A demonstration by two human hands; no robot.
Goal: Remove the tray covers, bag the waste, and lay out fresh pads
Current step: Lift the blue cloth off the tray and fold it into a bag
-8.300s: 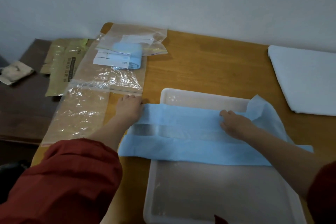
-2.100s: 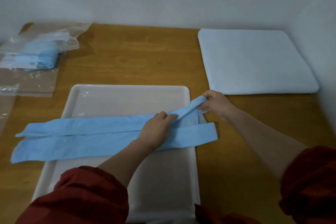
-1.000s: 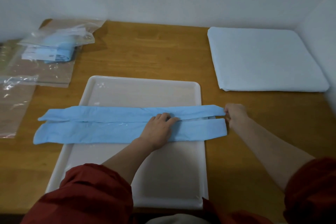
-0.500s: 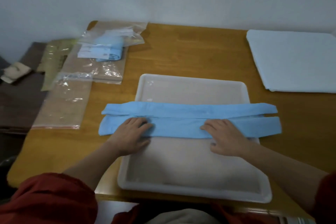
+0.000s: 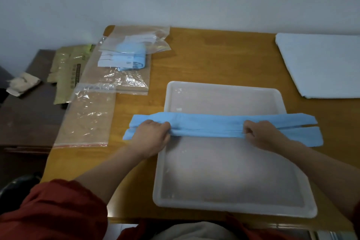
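Cut off: the stack of white pads (image 5: 321, 64) in the upper right runs out past the right edge of the frame, so only its left part shows.
Hidden: both hands cover parts of the blue cover (image 5: 206, 125), and the tips of the fingers are tucked into its folds.
Hard to make out: the print on the white slips inside the filled clear bag (image 5: 128, 58), upper left of centre, is blurred. So is the print on the greenish wrapper (image 5: 68, 72) beside it. The pale wad (image 5: 22, 84) at the far left on the dark side table (image 5: 25, 119) cannot be identified.
Blue cover: folded into a long, narrow strip. It lies crossways over the white tray (image 5: 224, 101) at mid-frame, and both ends reach past the tray's left and right rims over the worktop (image 5: 214, 54). At each end the layers part into two bands with a gap between.
Left hand (image 5: 151, 136): fingers (image 5: 164, 125) curled round the strip, holding it just left of the tray's left rim.
Right hand (image 5: 261, 134): fingers (image 5: 248, 129) curled, pinching the strip's near edge inside the tray's right rim.
Tray: white, shallow, with rounded corners. It sits on the worktop at lower centre-right.
Empty clear bag (image 5: 87, 117): flat, left of the tray, with a red strip along its near edge.
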